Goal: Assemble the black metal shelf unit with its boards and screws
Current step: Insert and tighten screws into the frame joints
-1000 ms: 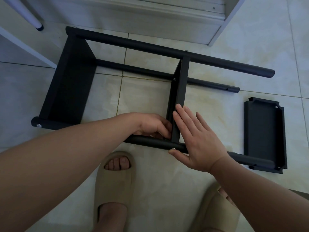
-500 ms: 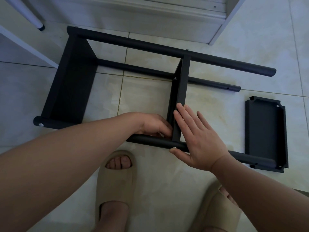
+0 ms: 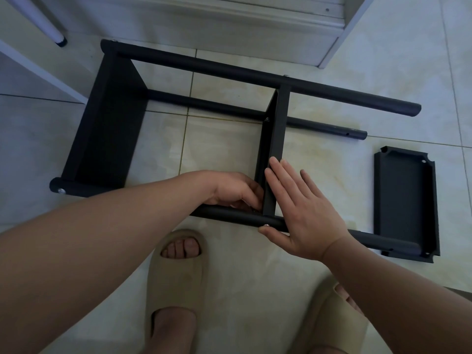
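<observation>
Black metal, the shelf unit (image 3: 229, 70) lies on its side on the tiled floor (image 3: 242, 282), just in front of the person's two feet in beige slippers (image 3: 176, 272). The right hand (image 3: 301, 215) is spread flat, its straight fingers pressed against the right face of the middle board (image 3: 277, 129) and its thumb touching the near pole (image 3: 229, 214) beside a silver screw head (image 3: 266, 225). The left hand (image 3: 235, 190) reaches into the corner where that board meets the near pole, fingers curled. Whether it pinches anything there cannot be told. Three poles are visible. Two boards are fitted between them, the end board (image 3: 109, 129) at the left and the middle one. A third, loose board (image 3: 406, 200) lies flat on the floor at the right, under the near pole's end.
</observation>
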Demonstrator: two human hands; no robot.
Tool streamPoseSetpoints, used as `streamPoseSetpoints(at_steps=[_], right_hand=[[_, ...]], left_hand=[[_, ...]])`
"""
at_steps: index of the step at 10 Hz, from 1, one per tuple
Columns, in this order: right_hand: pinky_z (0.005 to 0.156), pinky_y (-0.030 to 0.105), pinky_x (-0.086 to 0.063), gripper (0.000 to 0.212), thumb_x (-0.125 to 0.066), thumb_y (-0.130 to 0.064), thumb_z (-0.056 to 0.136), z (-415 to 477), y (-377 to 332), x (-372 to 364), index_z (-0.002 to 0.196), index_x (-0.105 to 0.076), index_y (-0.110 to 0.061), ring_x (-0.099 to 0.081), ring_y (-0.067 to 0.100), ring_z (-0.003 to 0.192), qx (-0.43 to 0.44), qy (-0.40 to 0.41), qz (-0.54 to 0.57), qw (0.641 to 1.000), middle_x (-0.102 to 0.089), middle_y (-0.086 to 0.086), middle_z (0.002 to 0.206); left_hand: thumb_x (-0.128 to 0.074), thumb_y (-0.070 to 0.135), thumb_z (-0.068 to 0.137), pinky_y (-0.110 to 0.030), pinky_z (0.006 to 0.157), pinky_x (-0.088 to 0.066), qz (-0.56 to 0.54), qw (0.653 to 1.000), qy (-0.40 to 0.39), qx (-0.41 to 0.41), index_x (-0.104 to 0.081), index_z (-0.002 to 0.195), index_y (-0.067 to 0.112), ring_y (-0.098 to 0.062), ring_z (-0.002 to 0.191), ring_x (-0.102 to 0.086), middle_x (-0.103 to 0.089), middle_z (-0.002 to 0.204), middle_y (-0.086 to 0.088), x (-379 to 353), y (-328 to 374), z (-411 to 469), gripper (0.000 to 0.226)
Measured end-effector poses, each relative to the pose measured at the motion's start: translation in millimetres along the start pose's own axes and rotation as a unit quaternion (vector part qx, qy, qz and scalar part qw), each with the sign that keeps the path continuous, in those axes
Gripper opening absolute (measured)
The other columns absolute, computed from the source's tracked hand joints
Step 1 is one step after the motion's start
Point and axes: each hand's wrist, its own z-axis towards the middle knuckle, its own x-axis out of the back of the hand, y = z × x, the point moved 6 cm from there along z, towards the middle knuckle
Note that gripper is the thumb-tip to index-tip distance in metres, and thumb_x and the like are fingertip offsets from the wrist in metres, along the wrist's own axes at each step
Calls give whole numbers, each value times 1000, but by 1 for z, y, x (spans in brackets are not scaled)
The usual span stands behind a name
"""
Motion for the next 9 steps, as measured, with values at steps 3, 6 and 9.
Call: streamPoseSetpoints(at_steps=[3, 6, 9], right_hand=[[121, 57, -26, 94, -33, -70, 95, 0, 0, 1, 161, -17, -5, -6, 28, 157, 1, -1, 2, 1000, -7, 11, 170], [121, 56, -26, 94, -35, -69, 95, 1, 0, 0, 160, -18, -4, -6, 28, 157, 0, 0, 2, 1000, -8, 11, 170], [120, 57, -27, 94, -37, -69, 94, 1, 0, 1, 160, -18, -5, -6, 28, 157, -1, 2, 6, 1000, -8, 11, 170]], left_hand=[[-61, 6, 91, -38, 89, -55, -3, 1000, 3, 16, -71, 99, 12, -23, 90, -70, -74, 94, -7, 0, -1, 1, 13], [-64, 5, 88, -21, 63, -52, 56, 997, 43, 7, -73, 100, 2, -13, 66, -66, -71, 77, -4, 2, 1, 2, 16], [-61, -5, 88, -21, 64, -53, 9, 1000, 15, -12, -70, 93, 9, -10, 66, -68, -71, 72, 1, 1, 4, 0, 18]])
